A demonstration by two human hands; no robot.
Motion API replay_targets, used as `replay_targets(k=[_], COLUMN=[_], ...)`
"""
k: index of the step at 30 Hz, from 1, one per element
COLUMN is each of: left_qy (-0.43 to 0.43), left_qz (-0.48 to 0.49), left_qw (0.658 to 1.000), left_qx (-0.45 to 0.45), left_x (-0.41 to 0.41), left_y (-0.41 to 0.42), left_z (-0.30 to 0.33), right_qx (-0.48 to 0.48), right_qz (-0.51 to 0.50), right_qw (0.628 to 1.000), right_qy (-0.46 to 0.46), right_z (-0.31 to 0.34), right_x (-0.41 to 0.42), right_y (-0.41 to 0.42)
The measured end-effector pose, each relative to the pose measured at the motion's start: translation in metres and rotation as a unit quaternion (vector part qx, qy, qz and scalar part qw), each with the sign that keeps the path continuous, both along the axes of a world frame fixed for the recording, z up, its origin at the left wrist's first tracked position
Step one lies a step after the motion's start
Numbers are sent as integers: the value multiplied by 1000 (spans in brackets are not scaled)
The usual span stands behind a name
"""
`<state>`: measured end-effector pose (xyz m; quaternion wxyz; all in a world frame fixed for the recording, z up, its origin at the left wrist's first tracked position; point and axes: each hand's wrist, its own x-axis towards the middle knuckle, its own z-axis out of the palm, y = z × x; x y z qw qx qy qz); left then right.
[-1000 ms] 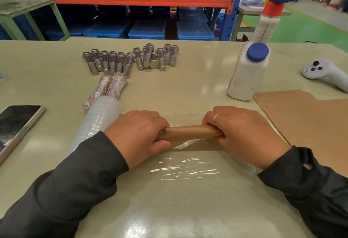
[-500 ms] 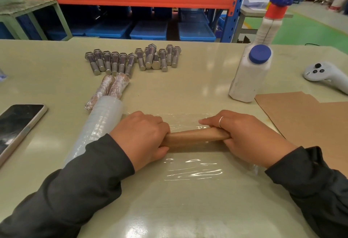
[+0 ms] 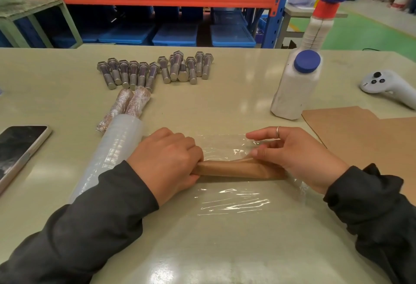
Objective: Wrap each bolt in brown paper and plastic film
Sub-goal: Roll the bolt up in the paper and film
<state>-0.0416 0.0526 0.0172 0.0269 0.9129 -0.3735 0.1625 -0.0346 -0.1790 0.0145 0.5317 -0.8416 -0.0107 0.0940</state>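
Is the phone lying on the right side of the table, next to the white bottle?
No, the phone lies at the left edge of the table, far from the white bottle on the right.
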Motion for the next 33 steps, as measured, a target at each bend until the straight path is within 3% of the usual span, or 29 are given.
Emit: replay_targets(k=[11,16,21,29,33], left_qy=[52,111,174,190,176], left_qz=[-20,4,29,35,58], left_qw=[998,994,984,981,983], left_qx=[13,16,22,22,0], left_x=[0,3,5,5,4], left_y=[3,3,10,7,3], left_z=[1,3,-3,-3,-7], right_qx=[1,-73,-127,-86,-106], right_qz=[44,36,107,56,86], right_qw=[999,992,984,986,978], right_qy=[-22,-99,-60,-133,-158], right_z=[2,-1,0,-4,-4], right_x=[0,-1,0,-6,-8], right_y=[3,9,10,21,24])
